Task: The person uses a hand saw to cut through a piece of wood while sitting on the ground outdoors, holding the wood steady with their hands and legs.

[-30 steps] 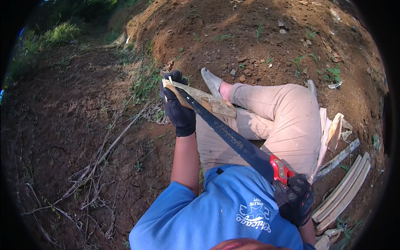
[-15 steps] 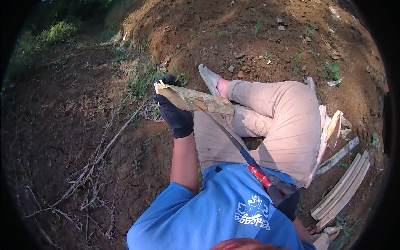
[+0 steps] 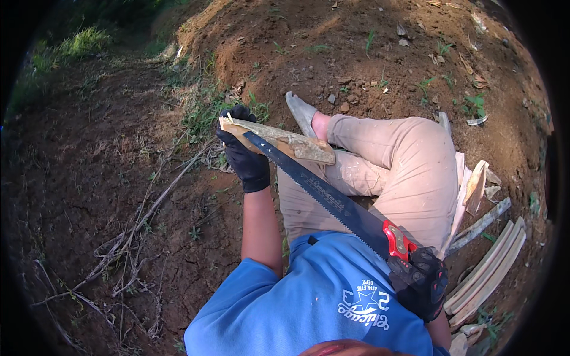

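Sits, both legs folded, amid one broad stretch of brown soil (image 3: 89,196), strewn at left with dry stems (image 3: 139,234) too tangled to count. Wears one pair of beige trousers (image 3: 409,160) and one blue short-sleeved T-shirt (image 3: 255,308). Holds one handsaw (image 3: 326,196) slantwise across the lap, with its dark blade pointing to the upper left, toothed edge turned toward the left forearm (image 3: 260,231), and one red handle (image 3: 399,240) in the right hand (image 3: 420,282), with fingers curled round it. Has at right three pale wooden slats (image 3: 487,276) side by side, plus one grey stick (image 3: 481,224) near them. Grips one split piece of bark-covered wood (image 3: 312,149) by its upper-left end in the left hand (image 3: 246,163), in front of the lower legs and partly behind the blade tip, with fingers bent round it, some hidden. Cannot tell about contact between teeth and wood. Wears two black gloves (image 3: 254,177), and shows one grey shoe (image 3: 301,115).
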`<state>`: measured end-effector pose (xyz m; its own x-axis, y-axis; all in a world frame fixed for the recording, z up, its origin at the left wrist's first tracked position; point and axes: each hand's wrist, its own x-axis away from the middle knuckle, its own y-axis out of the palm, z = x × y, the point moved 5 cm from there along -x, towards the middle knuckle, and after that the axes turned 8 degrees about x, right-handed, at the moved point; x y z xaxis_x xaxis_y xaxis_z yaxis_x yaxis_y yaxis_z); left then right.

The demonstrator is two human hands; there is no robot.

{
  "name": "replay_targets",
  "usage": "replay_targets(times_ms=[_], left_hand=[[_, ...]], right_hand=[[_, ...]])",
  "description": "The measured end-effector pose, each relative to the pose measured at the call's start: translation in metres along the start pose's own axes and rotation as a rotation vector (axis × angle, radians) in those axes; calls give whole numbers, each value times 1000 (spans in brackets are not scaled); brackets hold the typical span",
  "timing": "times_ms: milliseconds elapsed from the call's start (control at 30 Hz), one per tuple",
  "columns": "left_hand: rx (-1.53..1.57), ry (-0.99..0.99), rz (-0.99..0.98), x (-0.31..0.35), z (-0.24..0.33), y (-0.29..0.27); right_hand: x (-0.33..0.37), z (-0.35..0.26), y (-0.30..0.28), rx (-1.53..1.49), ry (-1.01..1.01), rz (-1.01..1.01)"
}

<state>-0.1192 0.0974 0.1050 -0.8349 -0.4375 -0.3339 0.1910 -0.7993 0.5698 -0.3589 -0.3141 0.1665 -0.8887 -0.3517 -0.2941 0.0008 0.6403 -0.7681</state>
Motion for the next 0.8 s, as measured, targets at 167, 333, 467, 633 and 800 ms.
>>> replay_targets(times_ms=[167,333,467,633,800], left_hand=[[0,3,-44,-1,-1,8],[-6,-1,-37,2,3,15],[-21,-19,-37,4,2,16],[14,-26,-51,5,1,25],[-117,11,-50,12,2,35]], right_hand=[[17,3,10,-85,70,29],[20,2,14,-31,27,64],[23,7,20,-68,120,28],[15,0,13,-60,58,120],[9,-10,12,6,90,50]])
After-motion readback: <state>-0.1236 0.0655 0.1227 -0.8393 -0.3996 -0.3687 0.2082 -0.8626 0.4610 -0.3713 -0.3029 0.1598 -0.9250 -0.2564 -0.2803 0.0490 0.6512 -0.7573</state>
